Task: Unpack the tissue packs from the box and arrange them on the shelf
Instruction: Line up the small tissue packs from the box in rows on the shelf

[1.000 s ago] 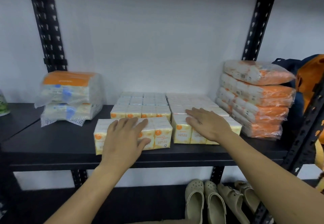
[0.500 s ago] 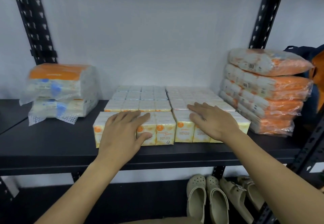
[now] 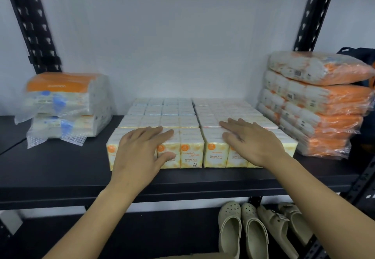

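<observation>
Black metal makes the shelf point(image 3: 60, 169), and its front edge is the nearest thing to the camera after the two bare forearms. Below it, some beige clogs point(image 3: 241, 228) stand on the lower level.

Just behind the front edge stands the front row of mini tissue packs point(image 3: 191, 154), yellow and white, upright, with the printed faces toward the person. The row runs from left to right, parallel to the shelf edge. The left hand point(image 3: 140, 151) lies flat over the left part of this row, fingers spread and pointing to the wall, thumb hanging on the front face. The right hand point(image 3: 251, 143) lies flat over the right part in the same way. Neither hand closes around a pack; both are open and only press on the tops.

So the packs are directly under both palms, each hand nearest to its own half. I judge that the coming move is a push toward the wall or a small squeeze sideways, to make the row straight against the rows behind point(image 3: 178, 112), which already touch it.

Farther back and to the sides stand a stack of wrapped tissue bundles with orange tops point(image 3: 65, 104) on the left and a higher pile of orange bundles point(image 3: 316, 104) on the right. No box is visible here.
</observation>
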